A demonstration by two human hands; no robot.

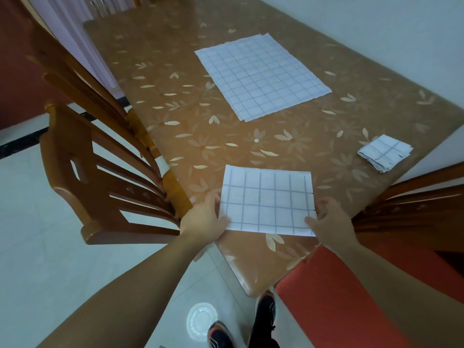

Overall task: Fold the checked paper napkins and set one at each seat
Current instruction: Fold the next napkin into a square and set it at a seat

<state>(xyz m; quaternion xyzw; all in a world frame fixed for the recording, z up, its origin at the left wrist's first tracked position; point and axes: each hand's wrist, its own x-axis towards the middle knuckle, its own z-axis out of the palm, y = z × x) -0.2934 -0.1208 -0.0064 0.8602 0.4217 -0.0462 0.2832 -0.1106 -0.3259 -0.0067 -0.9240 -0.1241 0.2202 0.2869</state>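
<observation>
1 folded white grid-checked paper napkin, flat at near end of glossy brown floral table, my left hand and right hand each pinching 1 near corner; risk: uneven pull skews next fold.

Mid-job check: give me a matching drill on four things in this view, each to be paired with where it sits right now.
Things:
1. large flat napkin stack
2. small folded napkin
3. half-folded napkin
4. white plate

Places:
A. on the floor beside the shoes
B. at the near table edge, pinched by the left hand and right hand
C. lying untouched in the middle of the table
D. alone near the table's right edge

Pairs: 1-C, 2-D, 3-B, 4-A
</observation>
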